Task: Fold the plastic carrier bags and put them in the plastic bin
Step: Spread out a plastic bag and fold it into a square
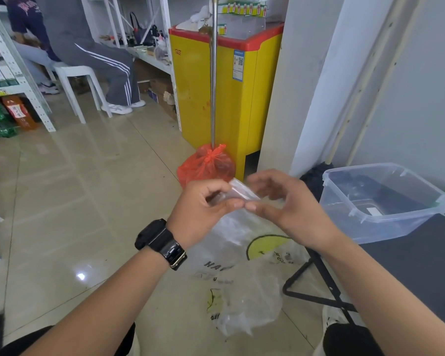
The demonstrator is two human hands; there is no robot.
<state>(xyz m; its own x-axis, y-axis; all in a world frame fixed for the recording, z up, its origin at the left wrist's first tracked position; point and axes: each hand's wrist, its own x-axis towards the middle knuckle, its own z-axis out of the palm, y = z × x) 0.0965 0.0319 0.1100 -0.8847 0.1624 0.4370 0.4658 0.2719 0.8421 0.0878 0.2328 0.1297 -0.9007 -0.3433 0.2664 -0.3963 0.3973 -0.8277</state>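
Observation:
A small folded clear plastic bag (242,192) is held in front of me between both hands. My left hand (201,209), with a black watch on the wrist, pinches its near edge. My right hand (285,204) touches the bag's right end with thumb and curled fingers. On the floor below lie loose clear carrier bags (244,278) printed with a yellow smiley face and black letters. The clear plastic bin (380,219) stands to the right on a dark table, open, apart from both hands.
A tied red plastic bag (207,165) sits on the floor at the foot of a metal pole, in front of a yellow cabinet (216,86). The dark folding table (416,265) is at right. Shelves and two seated people are at far left.

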